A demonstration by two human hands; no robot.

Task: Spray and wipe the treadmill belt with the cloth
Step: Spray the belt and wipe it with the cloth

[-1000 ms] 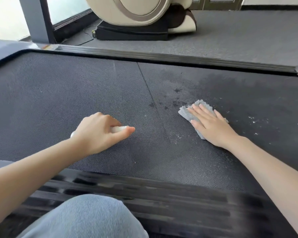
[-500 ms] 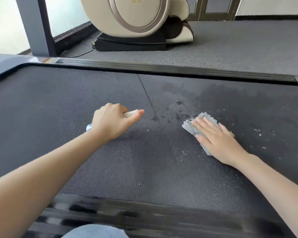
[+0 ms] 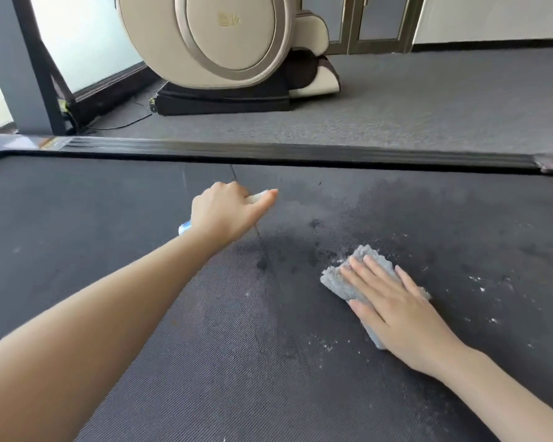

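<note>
While the cloth [image 3: 336, 279] is pressed on the wet belt [image 3: 109, 237] by the right hand [image 3: 399, 314], grip apart, a bottle [image 3: 255, 197] is clamped by the left hand [image 3: 224, 215]; a chair [image 3: 224, 43] is seen beyond the rail [image 3: 300, 154].

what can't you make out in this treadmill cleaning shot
Head view only:
Spray bottle: mostly hidden inside the left hand; only a white tip and a bluish end show, label unseen.
Cloth: largely covered by the flat right hand.
Belt: cut off by the left, right and bottom edges.
Massage chair: top cut off by the upper edge; its gold logo is too small to read.
</note>
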